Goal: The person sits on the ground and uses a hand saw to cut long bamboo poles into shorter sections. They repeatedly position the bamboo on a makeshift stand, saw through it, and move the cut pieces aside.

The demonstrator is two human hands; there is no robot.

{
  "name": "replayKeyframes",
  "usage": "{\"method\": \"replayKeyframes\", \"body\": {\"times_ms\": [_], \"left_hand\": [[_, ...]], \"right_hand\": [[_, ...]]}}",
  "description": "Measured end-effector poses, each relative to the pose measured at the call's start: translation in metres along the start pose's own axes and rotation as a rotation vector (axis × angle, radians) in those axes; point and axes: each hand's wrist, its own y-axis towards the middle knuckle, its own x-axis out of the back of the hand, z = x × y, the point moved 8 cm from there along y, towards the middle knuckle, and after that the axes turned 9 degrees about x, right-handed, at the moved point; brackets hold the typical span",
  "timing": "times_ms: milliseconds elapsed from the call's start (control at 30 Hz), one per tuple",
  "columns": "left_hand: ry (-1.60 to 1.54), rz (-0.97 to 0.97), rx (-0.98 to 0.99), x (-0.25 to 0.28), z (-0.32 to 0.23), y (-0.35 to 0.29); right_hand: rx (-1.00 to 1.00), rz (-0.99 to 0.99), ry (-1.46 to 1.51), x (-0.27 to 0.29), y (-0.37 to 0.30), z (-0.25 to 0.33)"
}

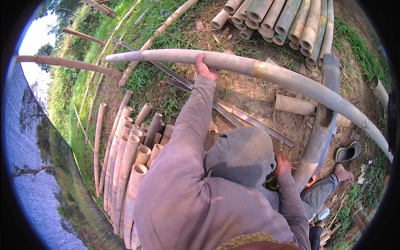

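Note:
A long pale bamboo pole [233, 61] crosses the view from the upper left to the far right, curved by the lens. My left hand [206, 67] is closed round it left of its middle, arm stretched out. Toward the right the pole passes over a thick bamboo support [311, 152] with a notch cut in its upper side. My right hand [283, 165] is low beside my bent, grey-clothed knee [239, 156], near the support; its fingers are partly hidden. An orange handle [311, 181] shows by the support's lower end, with a bluish strip [327, 146] along the support's right side.
Bamboo poles are stacked at the top right [287, 21], and another bundle [129, 154] lies left of me. Split bamboo strips [254, 123] and a short bamboo piece [295, 105] lie ahead. A dark clog [348, 151] is near a bare foot [343, 173]. Netting [37, 175] hangs at left.

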Motion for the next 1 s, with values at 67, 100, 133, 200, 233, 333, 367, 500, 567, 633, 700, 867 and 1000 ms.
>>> {"method": "replayKeyframes", "body": {"times_ms": [67,100,133,200,233,333,367,500,567,633,700,867,1000], "left_hand": [[-0.004,-0.009,0.02,0.0,0.007,0.0],[-0.005,-0.011,0.026,0.001,0.005,-0.002],[0.0,-0.015,0.033,0.002,0.004,-0.001],[0.016,-0.046,0.056,0.003,-0.005,0.006],[0.019,-0.061,0.077,0.005,-0.004,0.01],[0.081,-0.058,0.079,-0.021,-0.003,-0.002],[0.135,-0.053,0.065,-0.023,-0.006,0.002],[0.074,0.025,0.088,-0.038,-0.009,0.014],[0.106,0.009,0.06,-0.04,-0.011,0.015],[0.059,-0.007,0.058,-0.041,-0.006,0.013],[-0.044,-0.016,0.029,-0.032,0.0,0.003],[-0.135,-0.011,0.013,-0.011,0.002,0.015],[-0.011,-0.271,-0.035,-0.023,0.002,0.006]], "right_hand": [[0.042,-0.024,0.023,-0.003,0.002,-0.006],[0.048,-0.114,0.064,0.007,-0.001,-0.004],[0.053,-0.204,0.111,0.026,-0.005,0.005],[0.063,-0.293,0.152,0.065,-0.016,0.024],[0.06,-0.286,0.14,0.086,-0.026,0.032],[0.076,-0.431,0.122,0.133,-0.051,0.03],[0.081,-0.459,0.099,0.139,-0.058,0.02],[0.12,-0.484,0.018,0.158,-0.066,-0.015],[0.163,-0.482,-0.024,0.168,-0.067,-0.025],[0.181,-0.6,-0.095,0.195,-0.064,-0.017],[0.204,-0.66,-0.208,0.221,-0.066,-0.014],[0.161,-0.577,-0.141,0.178,-0.071,-0.033],[0.046,-0.499,-0.122,0.141,-0.068,-0.055]]}}
